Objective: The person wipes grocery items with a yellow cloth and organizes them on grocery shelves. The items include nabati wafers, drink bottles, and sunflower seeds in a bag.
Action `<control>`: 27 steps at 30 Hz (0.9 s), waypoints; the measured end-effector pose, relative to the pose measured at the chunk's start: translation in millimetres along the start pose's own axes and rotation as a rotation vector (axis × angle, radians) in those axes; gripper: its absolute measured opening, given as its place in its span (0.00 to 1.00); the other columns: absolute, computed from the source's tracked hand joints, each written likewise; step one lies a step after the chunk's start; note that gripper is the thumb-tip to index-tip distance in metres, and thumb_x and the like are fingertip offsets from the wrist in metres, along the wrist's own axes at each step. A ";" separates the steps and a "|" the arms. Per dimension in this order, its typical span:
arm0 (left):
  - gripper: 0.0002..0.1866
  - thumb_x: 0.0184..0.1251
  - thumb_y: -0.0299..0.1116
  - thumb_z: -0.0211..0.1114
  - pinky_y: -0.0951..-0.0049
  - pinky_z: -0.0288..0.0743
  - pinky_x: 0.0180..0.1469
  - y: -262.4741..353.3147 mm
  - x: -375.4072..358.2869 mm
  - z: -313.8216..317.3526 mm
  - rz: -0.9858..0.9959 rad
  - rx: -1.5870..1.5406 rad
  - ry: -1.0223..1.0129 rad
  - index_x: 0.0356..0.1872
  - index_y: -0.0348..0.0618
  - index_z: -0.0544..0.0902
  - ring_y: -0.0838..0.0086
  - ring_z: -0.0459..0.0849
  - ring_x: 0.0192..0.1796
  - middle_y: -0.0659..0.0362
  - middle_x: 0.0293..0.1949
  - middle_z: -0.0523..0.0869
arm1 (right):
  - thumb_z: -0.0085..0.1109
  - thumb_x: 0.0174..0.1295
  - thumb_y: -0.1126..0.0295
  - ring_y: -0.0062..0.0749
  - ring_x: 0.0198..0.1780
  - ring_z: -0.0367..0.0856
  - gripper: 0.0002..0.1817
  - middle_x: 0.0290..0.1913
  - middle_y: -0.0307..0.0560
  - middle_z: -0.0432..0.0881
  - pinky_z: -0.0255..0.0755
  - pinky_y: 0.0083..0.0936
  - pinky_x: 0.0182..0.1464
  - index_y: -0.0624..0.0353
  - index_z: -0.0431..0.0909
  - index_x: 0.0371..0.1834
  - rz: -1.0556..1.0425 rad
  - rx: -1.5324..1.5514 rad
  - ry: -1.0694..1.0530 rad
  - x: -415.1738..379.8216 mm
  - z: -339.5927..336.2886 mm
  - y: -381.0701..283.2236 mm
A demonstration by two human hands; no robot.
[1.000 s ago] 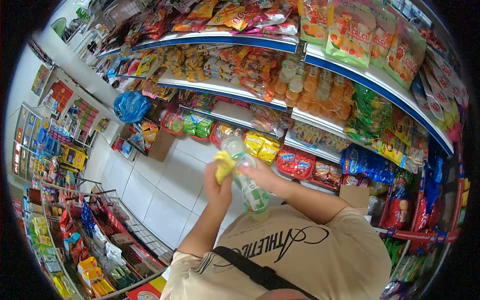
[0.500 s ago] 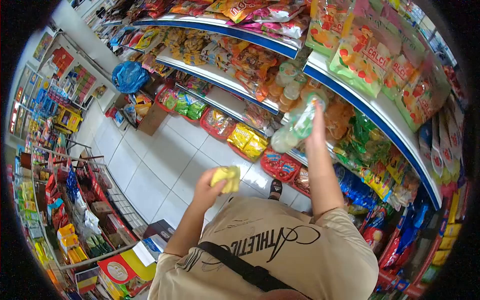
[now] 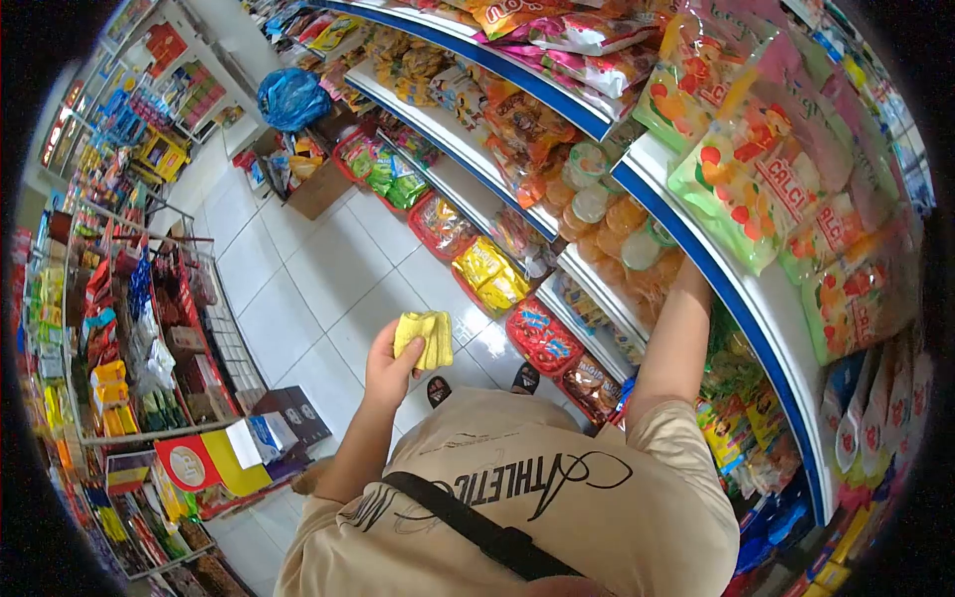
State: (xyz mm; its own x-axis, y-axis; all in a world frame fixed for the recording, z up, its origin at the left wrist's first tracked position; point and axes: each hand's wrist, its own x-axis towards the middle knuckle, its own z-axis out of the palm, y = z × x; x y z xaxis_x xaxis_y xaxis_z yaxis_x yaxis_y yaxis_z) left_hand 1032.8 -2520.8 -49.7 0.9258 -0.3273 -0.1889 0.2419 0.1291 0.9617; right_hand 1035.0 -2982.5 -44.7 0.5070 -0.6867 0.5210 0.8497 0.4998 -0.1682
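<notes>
My left hand (image 3: pixel 390 360) is closed around a folded yellow cloth (image 3: pixel 428 340), held above the tiled floor. My right forearm (image 3: pixel 678 343) reaches into the shelf on the right, below the blue-edged upper board (image 3: pixel 696 254). That board hides the fingers of my right hand, so what they hold cannot be seen. Closest to that wrist is a clear container with a green rim (image 3: pixel 642 249), lying among orange snack packs. More round clear containers (image 3: pixel 589 203) are stacked just behind it.
Large Calci bags (image 3: pixel 761 174) stand on the upper right shelf. Red baskets of packets (image 3: pixel 544 336) line the shelf foot. A wire rack of snacks (image 3: pixel 149 328) is at left. A blue plastic bag (image 3: pixel 293 99) sits on a carton beyond the white tiled floor (image 3: pixel 328 259).
My right hand, earlier in view gripping green-and-clear containers in front of the shelf, has moved in under the upper board. My left hand still holds the yellow cloth, and the view has turned.
</notes>
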 end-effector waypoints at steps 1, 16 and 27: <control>0.16 0.61 0.29 0.57 0.84 0.64 0.20 -0.7 -1.2 6.0 -0.012 -0.017 0.017 0.50 0.35 0.71 0.83 0.72 0.24 0.61 0.31 0.78 | 0.38 0.64 0.49 0.42 0.66 0.52 0.32 0.67 0.49 0.54 0.43 0.40 0.67 0.55 0.50 0.67 0.009 0.199 0.084 -1.1 9.7 -0.5; 0.19 0.61 0.31 0.59 0.85 0.66 0.22 -8.2 -25.2 13.9 -0.016 -0.086 0.145 0.53 0.36 0.70 0.84 0.73 0.25 0.62 0.34 0.79 | 0.38 0.64 0.49 0.36 0.69 0.47 0.32 0.69 0.43 0.50 0.41 0.35 0.69 0.53 0.49 0.68 -0.117 -0.386 0.284 15.2 -2.1 9.9; 0.19 0.60 0.31 0.58 0.86 0.64 0.21 6.5 11.4 -32.8 -0.072 -0.038 0.101 0.52 0.36 0.70 0.85 0.71 0.23 0.62 0.31 0.78 | 0.55 0.56 0.68 0.45 0.48 0.74 0.12 0.47 0.54 0.77 0.63 0.35 0.55 0.64 0.77 0.39 0.223 -1.958 0.139 -70.5 -4.7 16.3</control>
State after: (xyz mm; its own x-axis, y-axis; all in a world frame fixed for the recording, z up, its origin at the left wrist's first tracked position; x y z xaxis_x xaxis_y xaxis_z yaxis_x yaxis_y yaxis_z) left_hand 1054.4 -2493.0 -52.1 0.9297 -0.2415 -0.2781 0.3178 0.1445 0.9371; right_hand 1013.8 -2928.5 -88.1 0.5321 -0.7828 0.3226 -0.3002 -0.5307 -0.7926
